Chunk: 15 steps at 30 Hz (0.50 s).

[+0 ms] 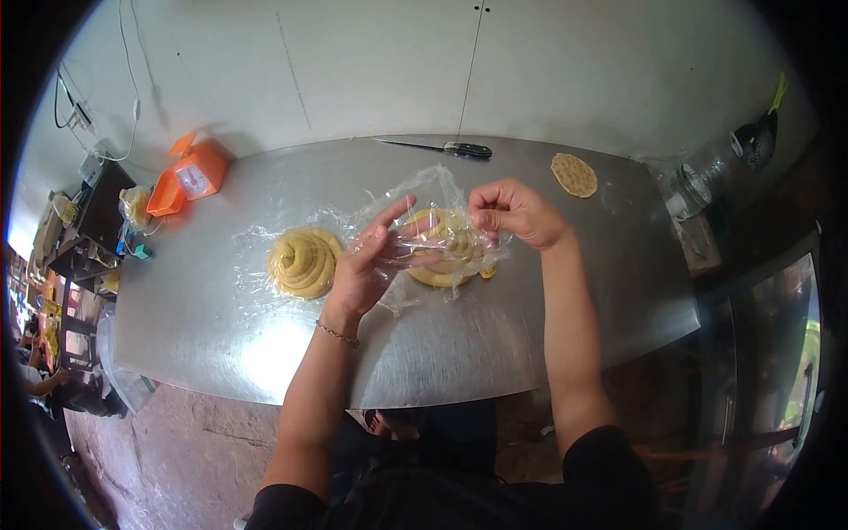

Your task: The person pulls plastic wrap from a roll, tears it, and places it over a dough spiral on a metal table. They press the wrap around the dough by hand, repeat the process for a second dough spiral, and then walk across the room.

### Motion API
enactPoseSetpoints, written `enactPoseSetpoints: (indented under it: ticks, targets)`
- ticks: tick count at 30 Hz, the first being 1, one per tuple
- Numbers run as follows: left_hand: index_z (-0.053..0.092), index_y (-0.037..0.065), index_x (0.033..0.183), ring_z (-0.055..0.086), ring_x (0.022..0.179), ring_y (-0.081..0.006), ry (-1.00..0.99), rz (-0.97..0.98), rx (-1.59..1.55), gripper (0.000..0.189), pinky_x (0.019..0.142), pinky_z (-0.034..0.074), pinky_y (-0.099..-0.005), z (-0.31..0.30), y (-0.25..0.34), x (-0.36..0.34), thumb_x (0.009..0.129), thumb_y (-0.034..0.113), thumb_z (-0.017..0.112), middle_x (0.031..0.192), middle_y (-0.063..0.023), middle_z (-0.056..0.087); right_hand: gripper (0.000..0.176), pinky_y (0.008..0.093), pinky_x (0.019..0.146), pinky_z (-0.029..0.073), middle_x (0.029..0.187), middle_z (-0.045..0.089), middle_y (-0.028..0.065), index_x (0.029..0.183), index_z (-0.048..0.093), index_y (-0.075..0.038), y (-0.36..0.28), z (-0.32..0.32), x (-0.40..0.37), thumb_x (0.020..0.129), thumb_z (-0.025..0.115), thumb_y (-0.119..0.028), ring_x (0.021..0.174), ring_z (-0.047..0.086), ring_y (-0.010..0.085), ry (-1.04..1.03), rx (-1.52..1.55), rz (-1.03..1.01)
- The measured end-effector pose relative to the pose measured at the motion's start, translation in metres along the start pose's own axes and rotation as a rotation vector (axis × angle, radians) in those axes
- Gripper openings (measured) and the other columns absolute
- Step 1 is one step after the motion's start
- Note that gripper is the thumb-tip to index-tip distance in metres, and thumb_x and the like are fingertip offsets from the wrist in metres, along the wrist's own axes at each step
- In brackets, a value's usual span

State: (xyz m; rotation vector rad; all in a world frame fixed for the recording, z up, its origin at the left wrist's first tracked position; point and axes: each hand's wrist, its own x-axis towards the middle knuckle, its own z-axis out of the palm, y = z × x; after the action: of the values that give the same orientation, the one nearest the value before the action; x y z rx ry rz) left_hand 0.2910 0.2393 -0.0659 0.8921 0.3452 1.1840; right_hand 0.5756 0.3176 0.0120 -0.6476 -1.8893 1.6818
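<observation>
Two coils of yellow dough lie on the metal table. The left coil [305, 262] winds up to a spiral peak and has clear plastic film around it. The right coil [431, 276] is partly hidden behind a clear plastic sheet [439, 187] and my fingers. My left hand [367, 261] is over the near left side of the right coil, fingers stretched and spread against the sheet. With thumb and fingertips pinched together, my right hand [519, 216] grips the sheet's right edge above that coil.
At the table's [194, 309] back edge lies a black-handled knife [466, 150]. A flat round piece [574, 175], tan and speckled, rests at the back right. An orange scale [196, 172] stands at the back left. Clear containers [693, 185] sit beyond the right end. Another person's arm [44, 382] shows far left.
</observation>
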Motion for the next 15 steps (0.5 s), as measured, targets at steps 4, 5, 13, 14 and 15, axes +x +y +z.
enactPoseSetpoints:
  ticks: [4,5,13,14,15]
  targets:
    - [0.03,0.009,0.173,0.062,0.076,-0.0135,0.224,0.067,0.372,0.066,0.079,0.057,-0.0343,0.005,-0.01,0.003,0.114,0.02,0.058,0.093,-0.0046,0.068,0.033,0.0264,0.062,0.048,0.075,0.053,-0.0044,0.089,0.062,-0.007,0.007,-0.009,-0.001,0.106,0.075,-0.033,0.066,0.052,0.0068,0.174,0.02,-0.047]
    - [0.027,0.009,0.174,0.058,0.071,-0.0126,0.189,0.04,0.301,0.067,0.076,0.055,-0.0332,0.008,-0.006,0.0,0.114,0.02,0.058,0.083,-0.0015,0.063,0.033,0.0264,0.062,0.047,0.075,0.052,-0.0044,0.089,0.061,-0.008,0.008,-0.013,-0.002,0.107,0.073,-0.033,0.066,0.053,0.0074,0.192,0.014,-0.053]
    - [0.017,0.017,0.177,0.044,0.061,-0.0099,0.05,0.084,0.093,0.077,0.068,0.047,-0.033,0.007,0.0,-0.002,0.114,0.021,0.06,0.067,0.0038,0.045,0.033,0.0277,0.06,0.045,0.072,0.047,-0.0045,0.087,0.058,-0.009,0.022,-0.051,-0.012,0.11,0.068,-0.029,0.063,0.054,0.0097,0.4,-0.011,-0.088]
    - [0.016,0.017,0.177,0.044,0.062,-0.01,0.045,0.087,0.087,0.077,0.068,0.046,-0.033,0.006,-0.001,-0.003,0.114,0.021,0.06,0.067,0.0038,0.045,0.033,0.0277,0.06,0.045,0.072,0.047,-0.0047,0.086,0.058,-0.009,0.023,-0.055,-0.015,0.11,0.069,-0.03,0.064,0.054,0.0096,0.417,-0.007,-0.097]
    - [0.016,0.017,0.177,0.044,0.062,-0.0102,0.039,0.091,0.08,0.078,0.068,0.046,-0.0329,0.006,-0.001,-0.002,0.113,0.022,0.06,0.067,0.0038,0.044,0.033,0.0277,0.06,0.046,0.072,0.047,-0.0048,0.086,0.058,-0.01,0.023,-0.057,-0.016,0.11,0.069,-0.03,0.064,0.054,0.0096,0.434,-0.003,-0.108]
